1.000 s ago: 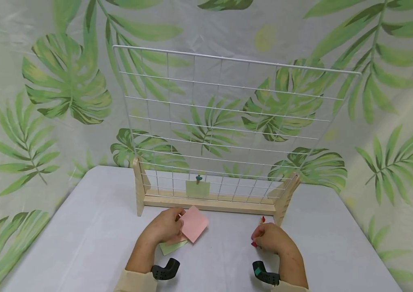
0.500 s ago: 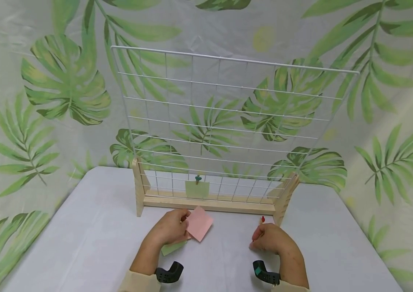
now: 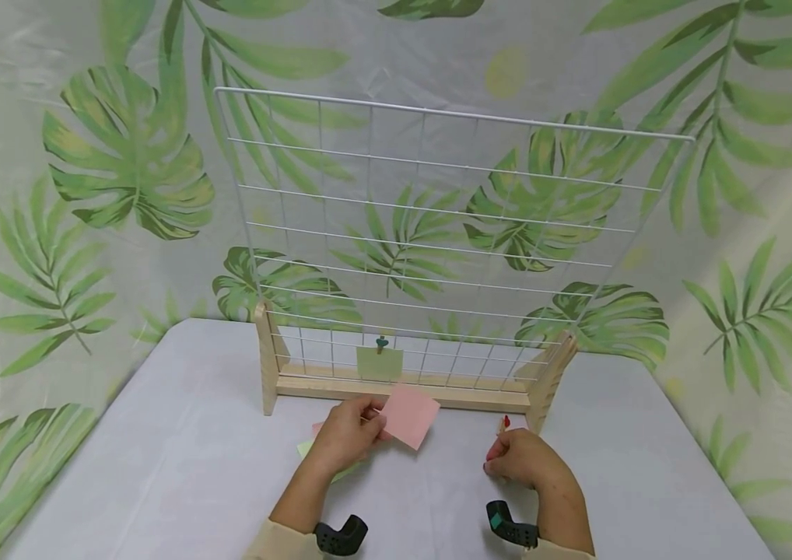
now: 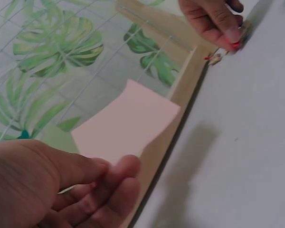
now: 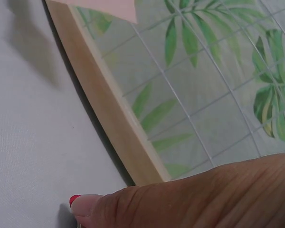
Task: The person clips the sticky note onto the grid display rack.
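My left hand (image 3: pixel 350 435) pinches a pink paper square (image 3: pixel 410 416) between thumb and fingers, raised over the table in front of the rack. In the left wrist view the square (image 4: pixel 126 118) bends slightly, its far corners free. Over at the rack's right end, my right hand (image 3: pixel 522 457) is low at the table. Its thumb and fingertips pinch a small wooden clothespin with a red tip (image 4: pixel 236 45), mostly hidden by the fingers. Just beyond lies another small red-topped clothespin (image 4: pixel 213 59). Partly under my left hand and forearm lie green paper (image 3: pixel 305 449) and pink paper (image 3: pixel 317 428).
A white wire grid (image 3: pixel 424 163) stands in a wooden base (image 3: pixel 403 393) across the table (image 3: pixel 172 435). Low on the grid, a teal-topped clothespin (image 3: pixel 381 344) holds a green paper square (image 3: pixel 379 364). Leaf-patterned cloth (image 3: pixel 130 155) hangs behind.
My left hand has carried the pink paper square to the right, away from the papers on the table. My right hand has barely shifted, its fingers still low by the clothespins.
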### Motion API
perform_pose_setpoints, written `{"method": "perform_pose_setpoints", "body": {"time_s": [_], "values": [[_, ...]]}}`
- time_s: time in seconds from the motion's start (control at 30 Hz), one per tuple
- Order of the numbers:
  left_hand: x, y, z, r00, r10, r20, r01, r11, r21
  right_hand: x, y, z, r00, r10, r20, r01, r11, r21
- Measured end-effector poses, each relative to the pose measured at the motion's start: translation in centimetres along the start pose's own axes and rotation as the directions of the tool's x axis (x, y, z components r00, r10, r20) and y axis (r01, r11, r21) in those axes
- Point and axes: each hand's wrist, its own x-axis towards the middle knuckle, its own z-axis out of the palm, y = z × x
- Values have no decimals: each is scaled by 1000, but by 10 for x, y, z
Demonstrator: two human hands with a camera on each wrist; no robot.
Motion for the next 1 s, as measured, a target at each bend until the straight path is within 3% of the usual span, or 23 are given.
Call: {"method": "perform_pose_setpoints", "body": {"time_s": [0.13,0.33,0.57,1.0], "values": [[2,-1,11,998,-9,-60,0,988,-154,-1,0,-1,1000,8,6,-8,1000,4],[1,2,19,994,-62,-91,25,932,-361,-1,0,-3,1000,15,21,-15,1000,3],[2,1,30,990,-72,-124,14,907,-420,0,4,-5,1000,11,21,-12,1000,17],[11,8,44,990,-83,-112,14,857,-515,-1,5,-7,1000,-4,17,3,999,53]]}}
